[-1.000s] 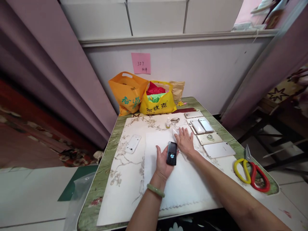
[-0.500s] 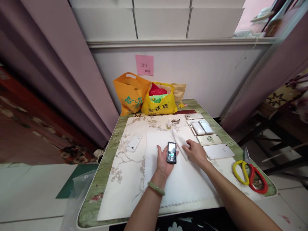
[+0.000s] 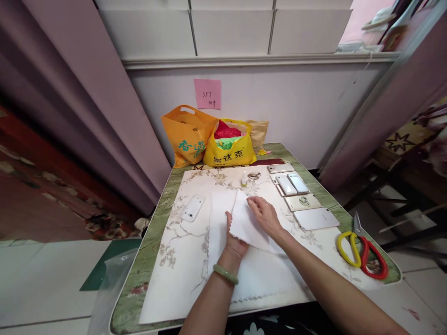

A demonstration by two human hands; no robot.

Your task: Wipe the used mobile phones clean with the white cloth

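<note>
My left hand rests palm up on the table, a green bangle on its wrist. The small black phone it held is now hidden under a white cloth. My right hand pinches that cloth's upper edge and lays it over my left palm. A larger white cloth is spread on the table beneath both hands.
A white phone lies to the left. Several phones and a white tablet line the right side. Yellow and red scissors sit near the right edge. A small bottle, orange bag and yellow bag stand at the back.
My right hand picked up the small white cloth and pulled it leftward over the black phone in my left hand, which is now covered.
</note>
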